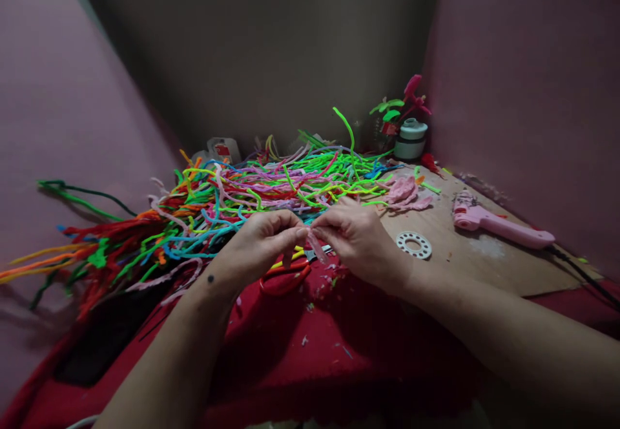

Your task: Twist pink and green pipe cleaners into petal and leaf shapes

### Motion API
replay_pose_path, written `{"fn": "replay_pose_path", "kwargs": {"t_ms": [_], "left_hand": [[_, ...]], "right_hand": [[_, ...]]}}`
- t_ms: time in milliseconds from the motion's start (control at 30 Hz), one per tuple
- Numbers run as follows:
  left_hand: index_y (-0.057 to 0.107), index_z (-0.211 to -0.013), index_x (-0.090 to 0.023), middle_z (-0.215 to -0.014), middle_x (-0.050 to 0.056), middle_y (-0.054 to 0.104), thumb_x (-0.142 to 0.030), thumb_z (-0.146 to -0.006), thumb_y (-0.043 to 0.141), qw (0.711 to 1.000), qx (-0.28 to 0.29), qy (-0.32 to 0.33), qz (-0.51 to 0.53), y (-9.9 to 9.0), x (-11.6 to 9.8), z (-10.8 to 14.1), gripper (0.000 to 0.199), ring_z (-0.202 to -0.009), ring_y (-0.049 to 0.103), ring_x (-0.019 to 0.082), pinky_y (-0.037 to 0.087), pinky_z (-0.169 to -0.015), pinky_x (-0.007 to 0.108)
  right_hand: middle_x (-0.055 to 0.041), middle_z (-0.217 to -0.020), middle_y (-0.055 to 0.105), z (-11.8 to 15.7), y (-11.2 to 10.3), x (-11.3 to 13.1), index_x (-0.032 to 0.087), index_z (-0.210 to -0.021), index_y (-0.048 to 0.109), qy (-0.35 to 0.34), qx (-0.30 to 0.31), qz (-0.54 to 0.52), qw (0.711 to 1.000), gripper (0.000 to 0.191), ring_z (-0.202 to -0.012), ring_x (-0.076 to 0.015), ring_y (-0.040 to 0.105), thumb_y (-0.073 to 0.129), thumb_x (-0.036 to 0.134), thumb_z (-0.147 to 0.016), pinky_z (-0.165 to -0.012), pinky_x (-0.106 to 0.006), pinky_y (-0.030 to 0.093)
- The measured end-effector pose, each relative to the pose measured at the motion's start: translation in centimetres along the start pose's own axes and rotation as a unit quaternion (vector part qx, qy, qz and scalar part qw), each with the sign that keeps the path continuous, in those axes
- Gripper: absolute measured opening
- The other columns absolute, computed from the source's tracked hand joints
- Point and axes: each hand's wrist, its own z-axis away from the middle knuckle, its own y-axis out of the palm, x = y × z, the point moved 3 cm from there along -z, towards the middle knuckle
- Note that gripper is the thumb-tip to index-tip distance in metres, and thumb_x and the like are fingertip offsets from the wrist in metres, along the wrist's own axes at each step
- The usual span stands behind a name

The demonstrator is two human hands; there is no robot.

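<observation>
Between my two hands is a pale pink pipe cleaner piece [317,246], pinched at its upper end, with folded strands hanging down. My left hand [265,238] grips it between thumb and forefinger. From the other side my right hand [357,243] pinches it too, fingertips almost touching the left ones. Directly below lie pliers or cutters with red and yellow handles [285,282], partly hidden by my left hand. A large heap of colourful pipe cleaners [290,180] spreads behind both hands. Pink petal-like pieces [407,193] rest beyond my right hand.
A pink hot glue gun [504,223] with a black cord lies on a brown board [477,274], near a white ring with holes [413,245]. Behind stand a white jar [411,138] and pipe cleaner flowers [414,96]. A dark flat object [99,345] lies on the red cloth [290,345].
</observation>
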Motion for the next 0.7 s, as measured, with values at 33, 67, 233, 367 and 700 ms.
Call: {"fn": "replay_pose_path", "kwargs": {"t_ms": [33, 67, 233, 367, 700], "left_hand": [[0.056, -0.067, -0.014, -0.055, -0.002, 0.052, -0.033, -0.074, 0.058, 1.0, -0.013, -0.003, 0.0, 0.1, 0.0, -0.1, 0.02, -0.048, 0.045, 0.008, 0.035, -0.045, 0.019], [0.055, -0.067, -0.014, -0.054, -0.003, 0.052, -0.032, -0.073, 0.057, 1.0, -0.023, -0.006, -0.003, 0.2, 0.0, -0.1, 0.019, -0.047, 0.045, 0.008, 0.034, -0.044, 0.018], [0.056, -0.065, -0.014, -0.055, -0.002, 0.054, -0.032, -0.074, 0.056, 0.999, -0.048, 0.008, -0.016, 0.5, 0.3, -0.4, 0.02, -0.049, 0.048, 0.009, 0.035, -0.046, 0.019], [0.056, -0.065, -0.014, -0.058, 0.0, 0.056, -0.033, -0.074, 0.055, 0.998, -0.063, 0.004, 0.005, 0.6, 0.4, -0.4, 0.021, -0.054, 0.05, 0.011, 0.039, -0.052, 0.021], [0.057, -0.066, -0.014, -0.055, -0.004, 0.048, -0.031, -0.074, 0.058, 0.996, -0.078, 0.015, 0.034, 0.3, 0.1, -0.1, 0.019, -0.05, 0.039, 0.006, 0.031, -0.046, 0.018]], "right_hand": [[-0.0033, -0.061, 0.063, 0.0, 0.1, -0.3, 0.015, -0.063, 0.065, 0.07, 0.021, -0.061, 0.995, 0.019, -0.061, -0.0131, 0.05, 0.056, 0.018, -0.078, -0.066, -0.03, 0.041], [-0.0024, -0.059, 0.062, 0.1, 0.3, -0.6, 0.014, -0.06, 0.065, 0.137, 0.041, -0.127, 0.981, 0.019, -0.058, -0.0118, 0.051, 0.056, 0.018, -0.077, -0.063, -0.028, 0.041], [0.0025, -0.046, 0.053, 0.5, 0.8, -0.9, 0.013, -0.054, 0.063, 0.287, 0.087, -0.304, 0.904, 0.021, -0.039, -0.005, 0.037, 0.059, 0.024, -0.072, -0.041, -0.021, 0.031], [0.0032, -0.044, 0.05, 0.5, 0.8, -0.9, 0.013, -0.053, 0.063, 0.303, 0.081, -0.292, 0.904, 0.016, -0.04, -0.0047, 0.035, 0.062, 0.019, -0.068, -0.041, -0.021, 0.027], [0.0023, -0.045, 0.052, 0.3, 1.4, -1.0, 0.014, -0.052, 0.053, 0.305, 0.042, -0.412, 0.857, 0.018, -0.044, -0.008, 0.045, 0.065, 0.017, -0.065, -0.048, -0.024, 0.035]]}}
